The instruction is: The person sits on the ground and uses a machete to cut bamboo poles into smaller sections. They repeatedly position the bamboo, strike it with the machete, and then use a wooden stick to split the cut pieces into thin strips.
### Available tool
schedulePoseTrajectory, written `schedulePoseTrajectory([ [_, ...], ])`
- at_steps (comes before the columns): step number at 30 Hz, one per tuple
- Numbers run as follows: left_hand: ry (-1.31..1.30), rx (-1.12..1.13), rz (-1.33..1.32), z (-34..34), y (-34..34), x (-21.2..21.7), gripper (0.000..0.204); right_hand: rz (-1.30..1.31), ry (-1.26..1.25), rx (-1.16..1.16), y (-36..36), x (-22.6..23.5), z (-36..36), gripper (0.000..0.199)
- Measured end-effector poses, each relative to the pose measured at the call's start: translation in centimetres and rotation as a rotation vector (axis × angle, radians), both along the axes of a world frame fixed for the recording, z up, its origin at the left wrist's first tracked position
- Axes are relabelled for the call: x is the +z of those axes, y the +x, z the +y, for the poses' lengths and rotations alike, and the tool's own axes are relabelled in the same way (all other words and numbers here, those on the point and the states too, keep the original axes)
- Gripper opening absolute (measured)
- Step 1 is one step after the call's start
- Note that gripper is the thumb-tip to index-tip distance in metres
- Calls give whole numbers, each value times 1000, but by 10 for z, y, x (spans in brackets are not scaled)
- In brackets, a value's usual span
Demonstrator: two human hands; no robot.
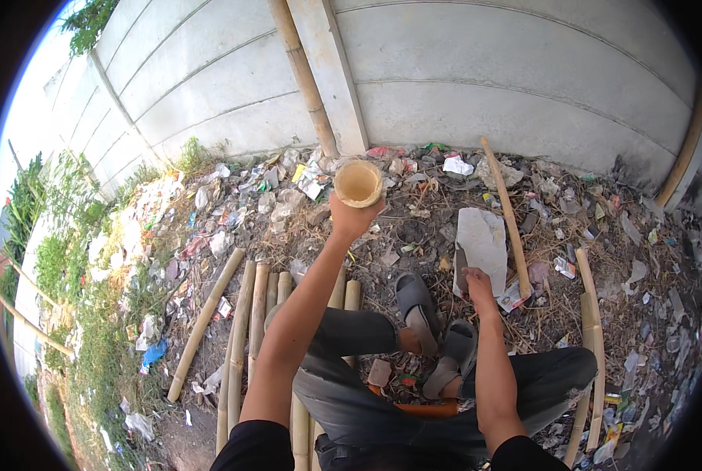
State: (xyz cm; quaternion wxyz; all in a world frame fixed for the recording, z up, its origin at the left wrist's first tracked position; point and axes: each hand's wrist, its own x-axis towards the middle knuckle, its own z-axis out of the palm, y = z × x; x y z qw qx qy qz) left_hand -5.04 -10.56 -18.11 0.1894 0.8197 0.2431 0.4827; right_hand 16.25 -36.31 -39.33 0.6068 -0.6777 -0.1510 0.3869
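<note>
Evidently, the left hand was closed around a short bamboo section, held out at arm's length above the littered ground with its open, hollow end turned toward my camera. From my remote station I judged the piece light and rigid: a thin-walled tube, dry and pale, unlikely to flex. Its smooth outer skin could slip in a loose hold, and the cut rim might splinter, so a wrap around the body below the rim, as the fingers had it, looked the sound place to hold.

The right hand hung low, just over a flat grey slab near the sandalled feet. I could not tell whether it was open or gripped something small.

Open room was limited. A concrete wall closed off the far side, with a bamboo pole leaning at its pillar. Long bamboo poles lay side by side under the left arm, another slender stick slanted across the rubbish just right of the slab, and more poles lay beside the right knee. The freest room was upward and forward of the knees, short of the wall.
</note>
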Motion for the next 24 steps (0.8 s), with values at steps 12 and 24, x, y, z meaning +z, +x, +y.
schedulePoseTrajectory([
  [12,-14,-42,-164,-66,-1,-18,40,141,-87,30,1,-13,-63,31],
  [24,-435,391,-1324,48,-257,185,57,-76,-208,133,-18,-50,-37,30],
])
